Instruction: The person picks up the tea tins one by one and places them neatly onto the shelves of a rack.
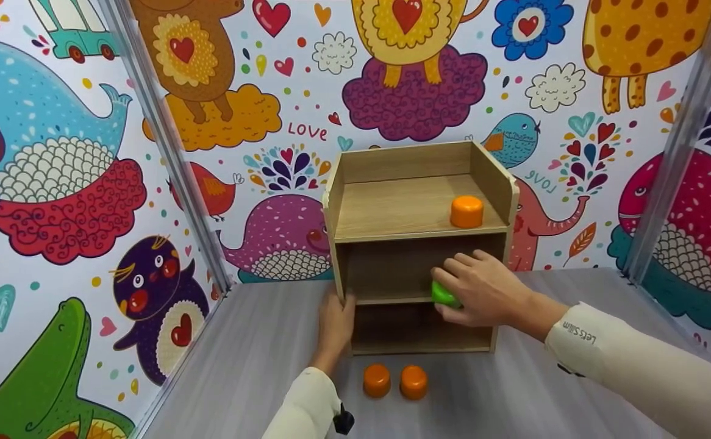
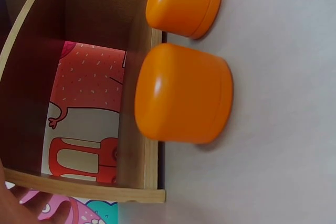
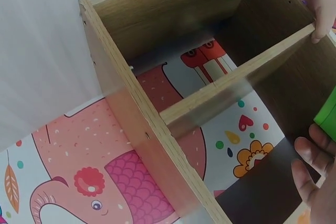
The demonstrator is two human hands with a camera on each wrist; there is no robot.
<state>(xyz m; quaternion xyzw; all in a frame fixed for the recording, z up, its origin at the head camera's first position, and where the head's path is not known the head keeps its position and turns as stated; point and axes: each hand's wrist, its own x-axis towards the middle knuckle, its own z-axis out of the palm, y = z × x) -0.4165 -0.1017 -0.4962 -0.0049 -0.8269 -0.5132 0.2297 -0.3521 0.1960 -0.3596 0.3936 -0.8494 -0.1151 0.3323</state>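
A small wooden shelf stands on the table, with a tray-like top and two open compartments below. My left hand grips the shelf's left side panel, its thumb at the front edge. My right hand holds a green cup at the front of the middle board, near the right side. The green cup is partly cut off in the right wrist view. One orange cup sits upside down on the top board, towards the right. Two more, a left orange cup and a right orange cup, stand before the shelf.
The grey table spreads out on both sides of the shelf. Cartoon-printed walls enclose the back and sides, with metal posts at the corners. The shelf has no back behind its compartments in the wrist views.
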